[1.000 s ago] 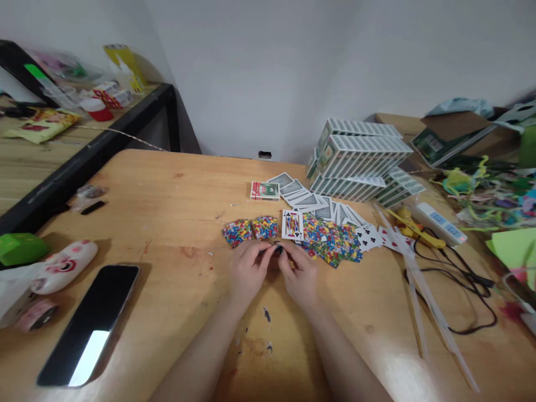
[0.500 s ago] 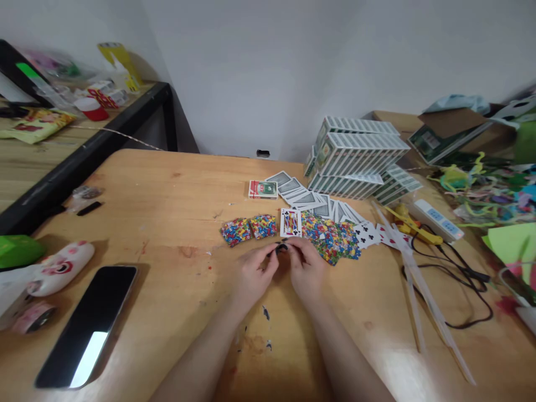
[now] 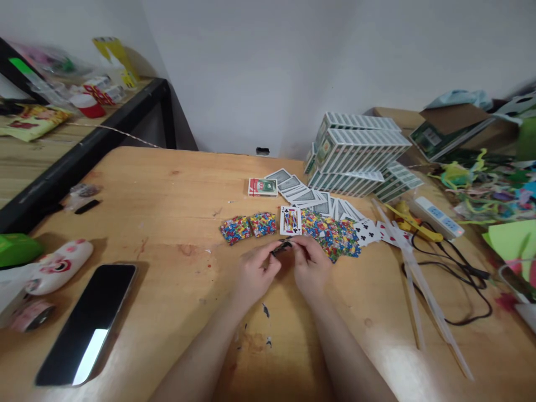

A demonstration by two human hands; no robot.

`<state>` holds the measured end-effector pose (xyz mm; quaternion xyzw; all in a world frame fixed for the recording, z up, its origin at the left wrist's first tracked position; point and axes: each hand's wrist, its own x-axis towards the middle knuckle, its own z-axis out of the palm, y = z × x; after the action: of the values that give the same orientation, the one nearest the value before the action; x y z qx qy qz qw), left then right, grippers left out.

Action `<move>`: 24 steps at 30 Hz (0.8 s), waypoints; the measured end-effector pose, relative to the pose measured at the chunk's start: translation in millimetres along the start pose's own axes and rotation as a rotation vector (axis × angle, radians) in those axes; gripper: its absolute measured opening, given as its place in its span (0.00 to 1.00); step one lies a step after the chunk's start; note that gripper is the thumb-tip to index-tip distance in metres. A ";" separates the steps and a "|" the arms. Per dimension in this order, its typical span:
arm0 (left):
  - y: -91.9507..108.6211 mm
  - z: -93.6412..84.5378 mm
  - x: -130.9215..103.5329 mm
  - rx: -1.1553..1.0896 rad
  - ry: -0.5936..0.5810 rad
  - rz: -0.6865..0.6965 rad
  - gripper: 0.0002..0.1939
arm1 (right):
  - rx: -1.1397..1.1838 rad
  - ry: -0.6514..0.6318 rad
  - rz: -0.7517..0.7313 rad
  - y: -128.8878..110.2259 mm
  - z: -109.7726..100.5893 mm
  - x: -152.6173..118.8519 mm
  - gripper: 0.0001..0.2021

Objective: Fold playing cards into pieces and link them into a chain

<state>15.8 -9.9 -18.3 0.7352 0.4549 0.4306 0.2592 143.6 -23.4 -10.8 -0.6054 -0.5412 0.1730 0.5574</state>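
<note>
the person's left hand [image 3: 256, 272] and right hand [image 3: 313, 269] meet over the near middle of the wooden table [image 3: 184, 312], and the small dark object [image 3: 281, 248] is between them. the left thumb and fingers are closed on its left end. the right fingers are bent at its other end and seem to pinch it, though their tips are partly hidden; what the object is cannot be told.

just beyond the hands lies a face card [image 3: 290, 221] marked with clubs. two small multicoloured squares [image 3: 235, 229] lie to its left, and a larger multicoloured spread [image 3: 330, 234] lies to its right, partly behind the right hand. farther back, a red-and-green card box [image 3: 262, 187] sits left of a row of grey-backed cards [image 3: 304, 196], with a stack of striped boxes [image 3: 362, 152] at the far right.

on the right, long translucent sticks [image 3: 435, 304] lie near a yellow tool [image 3: 412, 222] and a white power strip [image 3: 438, 218]. a black phone [image 3: 89, 321] lies at the near left, well apart from the hands.
</note>
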 end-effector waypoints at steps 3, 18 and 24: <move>-0.4 -0.6 0.0 -0.022 -0.011 -0.014 0.18 | 0.041 -0.002 0.054 2.4 0.5 0.1 0.06; -1.1 0.6 6.5 -0.297 0.075 -0.344 0.09 | 0.070 -0.049 0.157 6.8 9.9 1.3 0.17; -6.4 -1.1 7.9 -0.226 0.127 -0.330 0.07 | -0.103 -0.066 -0.052 3.9 6.6 4.0 0.10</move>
<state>13.7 0.0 -19.6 0.5883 0.5333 0.4760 0.3781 141.5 -16.0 -14.7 -0.6129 -0.5830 0.1502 0.5119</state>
